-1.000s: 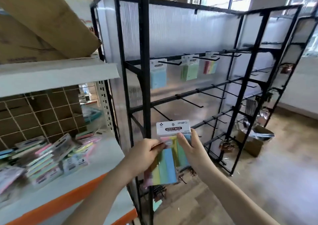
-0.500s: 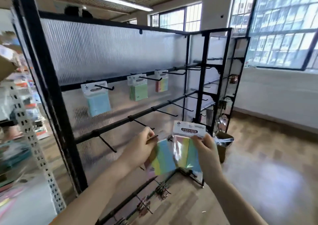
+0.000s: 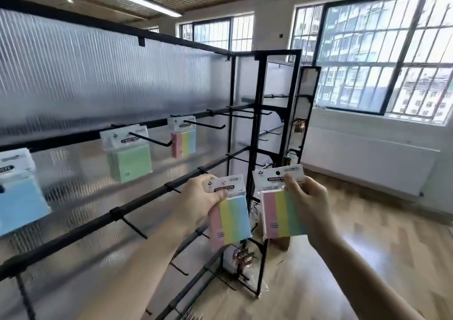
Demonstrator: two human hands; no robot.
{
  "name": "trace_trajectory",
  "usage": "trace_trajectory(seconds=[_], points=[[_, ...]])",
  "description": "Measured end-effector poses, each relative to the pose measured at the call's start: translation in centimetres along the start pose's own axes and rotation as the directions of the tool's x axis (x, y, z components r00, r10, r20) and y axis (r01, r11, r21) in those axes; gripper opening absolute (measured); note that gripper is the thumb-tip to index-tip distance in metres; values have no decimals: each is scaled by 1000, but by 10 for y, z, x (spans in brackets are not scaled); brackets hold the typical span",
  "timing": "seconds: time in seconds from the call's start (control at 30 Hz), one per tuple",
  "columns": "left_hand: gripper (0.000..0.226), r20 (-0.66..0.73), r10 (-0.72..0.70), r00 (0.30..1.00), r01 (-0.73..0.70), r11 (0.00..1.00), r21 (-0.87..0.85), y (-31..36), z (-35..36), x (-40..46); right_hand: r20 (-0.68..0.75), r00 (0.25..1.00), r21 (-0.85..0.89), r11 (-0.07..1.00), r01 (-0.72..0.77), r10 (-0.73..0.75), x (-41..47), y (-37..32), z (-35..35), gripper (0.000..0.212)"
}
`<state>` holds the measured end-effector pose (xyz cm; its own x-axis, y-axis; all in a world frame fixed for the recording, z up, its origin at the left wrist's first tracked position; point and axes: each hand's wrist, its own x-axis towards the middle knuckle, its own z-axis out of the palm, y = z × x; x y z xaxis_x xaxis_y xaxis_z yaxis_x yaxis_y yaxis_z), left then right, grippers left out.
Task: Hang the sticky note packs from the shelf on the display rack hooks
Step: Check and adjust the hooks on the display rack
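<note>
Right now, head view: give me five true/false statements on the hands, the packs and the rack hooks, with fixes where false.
1. Each hand holds one sticky note pack. True: left hand holds the left striped pack, right hand the right striped pack.
2. The green pack hangs on a top-row hook. True.
3. The right striped pack is already on a hook. False: it is held by its header card, clear of the hooks.
4. The top row of the display rack carries no packs. False: blue pack, green pack and hung striped pack hang there.
5. The middle-row hook is bare. True.
</note>
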<state>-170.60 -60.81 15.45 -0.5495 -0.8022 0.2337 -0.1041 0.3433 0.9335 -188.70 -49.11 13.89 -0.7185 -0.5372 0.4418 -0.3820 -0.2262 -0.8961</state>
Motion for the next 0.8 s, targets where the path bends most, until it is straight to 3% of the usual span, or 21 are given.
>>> trace_trajectory(seconds=[0.13,0.27,0.4,0.5,0.63,0.7,0.8], points=[[4,-19,-51,999,48,990,-132,-3,13,40,43,998,-26,999,42,-41,29,12,20,30],[7,-36,-55,998,46,978,-205,-7,28,68,164,986,96,995,-36,20,43,24,45,25],[21,-44,-60,997,40,930,-366,-11,33,82,179,984,166,985,-47,17,55,33,65,38],[30,18,-124,992,116,859,-498,-12,31,89,182,983,192,981,-5,-30,60,35,79,28],[37,34,-164,986,156,833,-531,-15,26,100,230,969,260,965,26,-88,67,37,92,18],[33,41,-154,987,151,819,-553,-14,26,103,253,963,280,960,21,-95,76,38,95,20],[46,47,-66,997,81,801,-593,-7,29,102,286,954,355,935,-20,-88,91,37,98,23]])
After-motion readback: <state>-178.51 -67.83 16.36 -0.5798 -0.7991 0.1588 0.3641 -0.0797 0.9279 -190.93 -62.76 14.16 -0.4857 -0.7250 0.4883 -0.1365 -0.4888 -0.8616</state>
